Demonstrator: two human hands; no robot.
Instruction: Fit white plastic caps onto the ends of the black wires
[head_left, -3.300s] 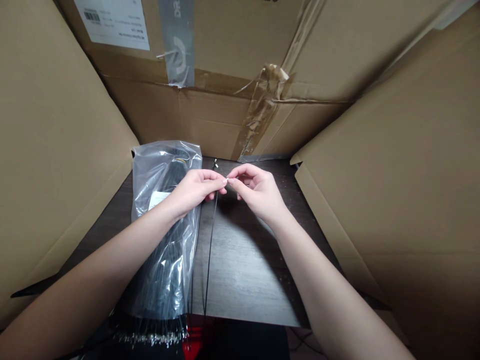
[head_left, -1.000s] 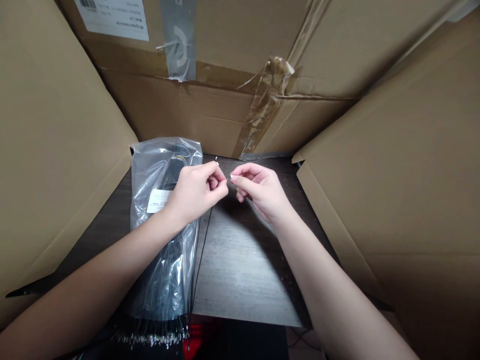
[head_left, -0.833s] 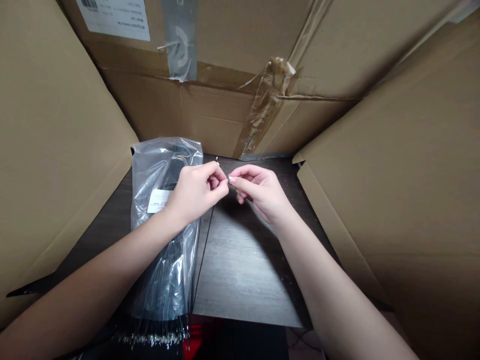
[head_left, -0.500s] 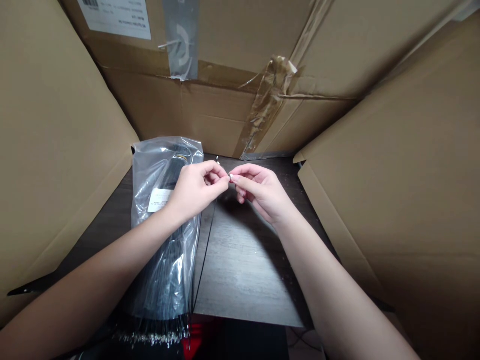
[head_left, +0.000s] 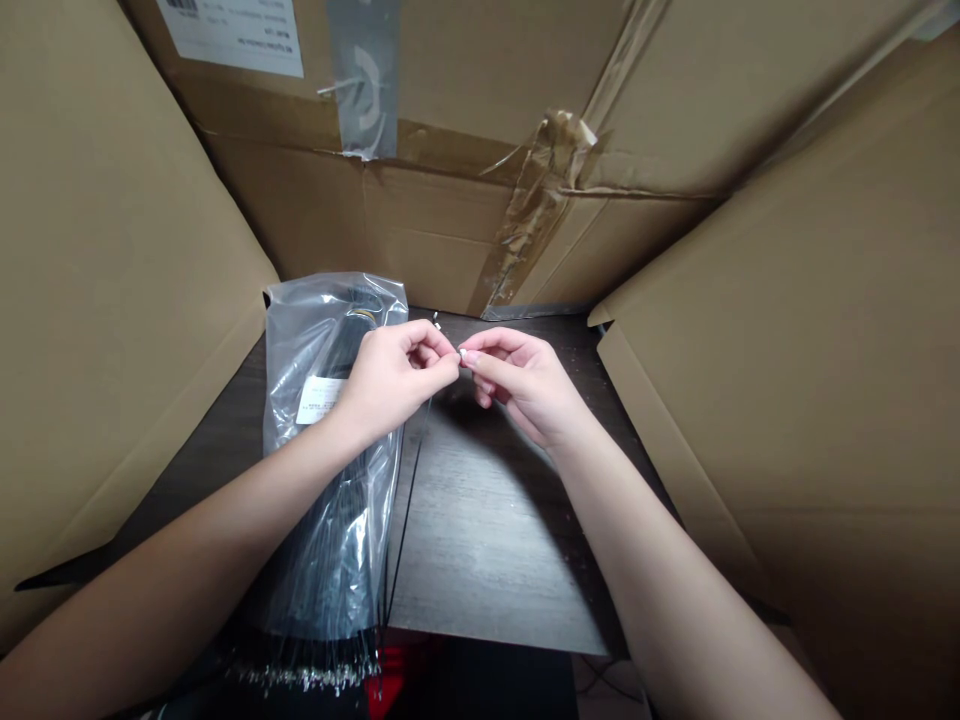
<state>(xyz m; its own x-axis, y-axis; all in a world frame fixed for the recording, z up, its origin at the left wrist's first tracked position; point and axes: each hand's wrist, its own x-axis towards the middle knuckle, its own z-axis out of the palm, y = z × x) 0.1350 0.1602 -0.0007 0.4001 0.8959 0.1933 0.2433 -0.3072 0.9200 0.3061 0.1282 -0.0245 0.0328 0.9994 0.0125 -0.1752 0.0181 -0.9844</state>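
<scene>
My left hand [head_left: 405, 368] and my right hand [head_left: 531, 382] meet fingertip to fingertip above the dark table. Between them is a tiny white piece [head_left: 463, 353], like a small connector, pinched by the thumb and index finger of my right hand. The left thumb and index finger are pressed together right against it; what they grip is hidden. Just beyond the left fingers, a small white-tipped end [head_left: 437, 321] shows. Under my left forearm lies a clear plastic bag [head_left: 352, 560] of thin black wires, their shiny metal ends [head_left: 307, 676] sticking out at the near edge.
Cardboard walls stand to the left [head_left: 97, 300], at the back [head_left: 427, 220] and to the right [head_left: 787, 350]. The wood-grain table [head_left: 495, 560] ends at a near edge. A thin dark line [head_left: 409, 490] runs along it beside the bag; wire or seam, I cannot tell.
Almost nothing differs. Both hands keep the same pinch at the same spot, and the bag lies as before; the view has shifted very slightly.
</scene>
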